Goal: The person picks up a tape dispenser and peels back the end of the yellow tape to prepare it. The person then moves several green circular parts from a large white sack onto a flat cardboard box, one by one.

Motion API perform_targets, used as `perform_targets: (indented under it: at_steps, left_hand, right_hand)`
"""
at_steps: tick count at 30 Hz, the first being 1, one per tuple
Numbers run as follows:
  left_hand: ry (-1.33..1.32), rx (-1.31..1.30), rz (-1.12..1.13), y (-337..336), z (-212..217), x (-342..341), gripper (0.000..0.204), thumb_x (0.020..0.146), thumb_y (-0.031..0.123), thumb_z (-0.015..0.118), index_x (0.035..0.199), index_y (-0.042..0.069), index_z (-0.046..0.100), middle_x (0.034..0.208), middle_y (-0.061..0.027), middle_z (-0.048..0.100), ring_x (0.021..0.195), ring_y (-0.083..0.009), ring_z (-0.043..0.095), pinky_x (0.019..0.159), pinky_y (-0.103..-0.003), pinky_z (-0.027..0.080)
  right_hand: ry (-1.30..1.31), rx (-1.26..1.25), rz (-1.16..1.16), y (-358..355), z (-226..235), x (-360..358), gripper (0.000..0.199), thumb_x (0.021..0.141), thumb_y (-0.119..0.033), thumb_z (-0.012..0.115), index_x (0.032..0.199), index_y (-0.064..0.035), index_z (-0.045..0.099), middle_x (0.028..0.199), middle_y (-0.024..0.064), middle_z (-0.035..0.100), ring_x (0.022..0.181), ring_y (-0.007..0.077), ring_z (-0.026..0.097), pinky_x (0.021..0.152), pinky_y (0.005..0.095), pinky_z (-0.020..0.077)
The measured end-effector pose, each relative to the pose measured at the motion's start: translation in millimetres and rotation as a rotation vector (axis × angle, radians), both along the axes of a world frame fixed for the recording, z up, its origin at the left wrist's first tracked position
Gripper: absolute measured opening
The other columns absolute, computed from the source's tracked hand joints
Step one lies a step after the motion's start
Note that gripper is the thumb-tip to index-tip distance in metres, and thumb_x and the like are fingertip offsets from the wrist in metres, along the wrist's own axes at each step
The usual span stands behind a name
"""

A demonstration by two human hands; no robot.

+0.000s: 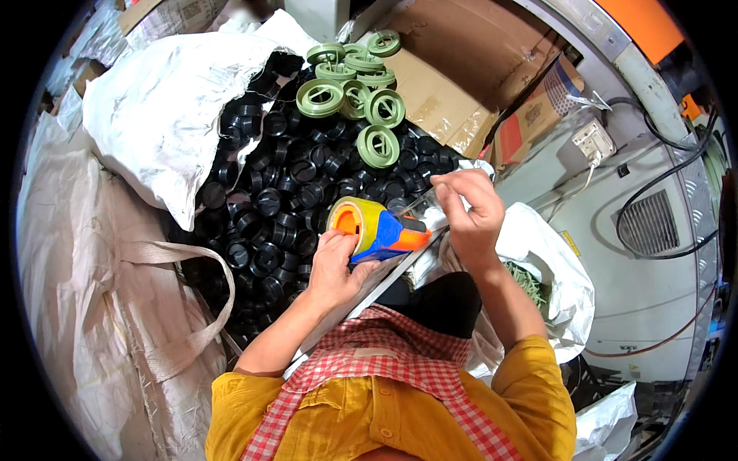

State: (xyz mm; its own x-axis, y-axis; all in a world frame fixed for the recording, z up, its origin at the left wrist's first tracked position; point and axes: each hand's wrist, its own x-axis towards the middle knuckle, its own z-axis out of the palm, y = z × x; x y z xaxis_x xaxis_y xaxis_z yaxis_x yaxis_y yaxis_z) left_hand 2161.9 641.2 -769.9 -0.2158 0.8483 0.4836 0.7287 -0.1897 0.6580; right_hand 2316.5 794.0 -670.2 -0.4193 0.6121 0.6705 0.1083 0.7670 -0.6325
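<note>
My left hand [336, 270] is closed round a blue and orange tape dispenser [384, 240], which carries a wide roll of yellowish tape [370, 217]. The dispenser is held over the near edge of a heap of black plastic caps [280, 180]. To its right, my right hand [473, 215] is raised with thumb and forefinger pinched together. A thin, clear strip [417, 204] runs between those fingertips and the dispenser; it looks like a pulled-out end of tape, though glare blurs it.
Several green slotted plastic rings [378, 146] lie on the caps at the far side. A white woven sack [165, 115] spreads at the left. Cardboard boxes [430, 96] stand behind. At the right are a white bag [565, 307] and a grey machine cabinet [638, 300] with cables.
</note>
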Motion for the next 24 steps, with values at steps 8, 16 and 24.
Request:
perform_targets:
  at_steps: [8, 16, 24]
  left_hand:
    - [-0.044, -0.039, -0.071, -4.6, 5.7, 2.8, 0.045, 0.073, 0.03, 0.076, 0.097, -0.003, 0.057, 0.086, -0.0196, 0.061, 0.087, -0.0392, 0.056, 0.087, -0.043, 0.042]
    - [-0.038, -0.069, -0.13, -4.6, 8.1, -3.6, 0.046, 0.073, 0.032, 0.077, 0.097, -0.003, 0.058, 0.085, -0.0195, 0.061, 0.087, -0.0386, 0.057, 0.088, -0.043, 0.042]
    - [-0.078, -0.117, -0.095, -12.1, 11.3, 2.4, 0.044, 0.073, 0.031, 0.077, 0.098, -0.001, 0.059, 0.088, -0.0187, 0.062, 0.09, -0.0389, 0.058, 0.086, -0.043, 0.045]
  right_hand:
    - [-0.115, 0.252, -0.012, 10.2, 3.6, 10.6, 0.005, 0.08, -0.006, 0.068, 0.082, -0.0013, 0.069, 0.076, 0.009, 0.065, 0.073, 0.024, 0.059, 0.07, 0.0342, 0.0459]
    - [-0.084, -0.054, -0.035, 13.1, -0.8, 18.1, 0.008, 0.084, -0.008, 0.064, 0.082, -0.0016, 0.068, 0.075, 0.0095, 0.062, 0.073, 0.0254, 0.057, 0.071, 0.0343, 0.0447]
    - [-0.004, -0.098, -0.085, 27.8, 3.5, 29.1, 0.011, 0.085, -0.011, 0.062, 0.081, -0.002, 0.067, 0.076, 0.0094, 0.062, 0.077, 0.0263, 0.057, 0.074, 0.033, 0.0415]
